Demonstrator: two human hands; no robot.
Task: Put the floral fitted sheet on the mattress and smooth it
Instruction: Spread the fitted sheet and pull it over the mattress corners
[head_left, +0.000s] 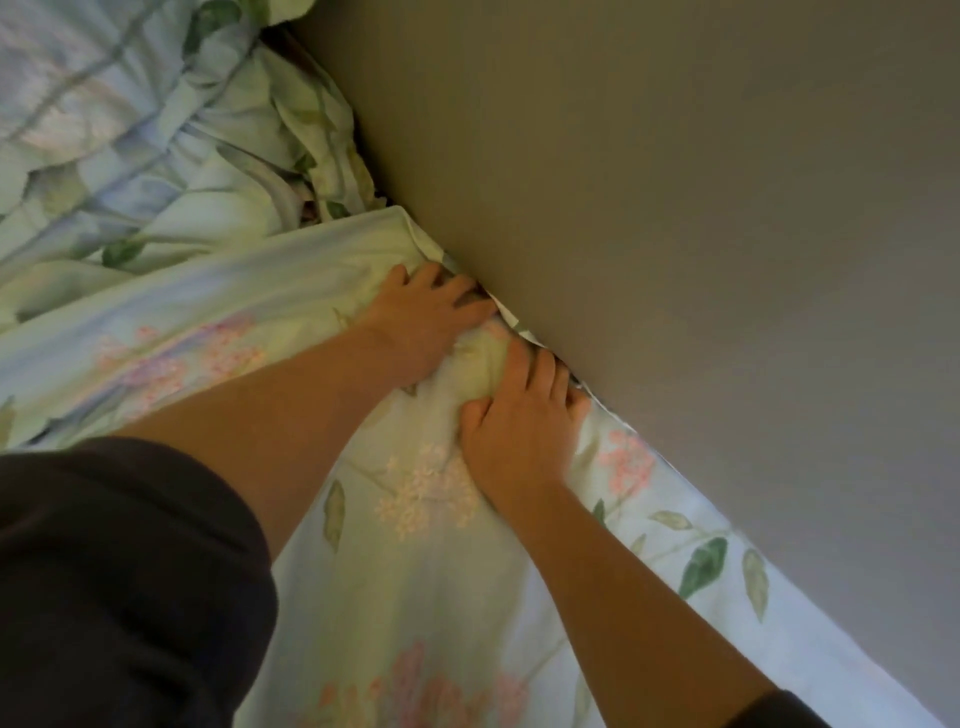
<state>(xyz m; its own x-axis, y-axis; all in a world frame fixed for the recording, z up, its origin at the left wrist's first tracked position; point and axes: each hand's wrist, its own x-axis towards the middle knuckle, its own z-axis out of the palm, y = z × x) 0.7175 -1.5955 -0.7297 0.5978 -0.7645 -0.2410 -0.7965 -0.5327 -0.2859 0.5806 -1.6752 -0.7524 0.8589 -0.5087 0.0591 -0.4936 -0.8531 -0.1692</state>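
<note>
Left hand (426, 317), right hand (519, 421), fingers spread, pressing floral sheet (426, 597) — its edge diagonal along wall (675, 208)

A plain beige-grey wall (675, 182) fills the upper right; the light seems dim.

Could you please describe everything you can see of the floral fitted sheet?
The floral fitted sheet is thin, pale green-blue fabric printed with pink blossoms and green leaves. It lies spread out and wrinkled, with a bunch gathered at its edge along the wall. The left hand and right hand press on that bunch, fingers reaching toward the gap.
</note>
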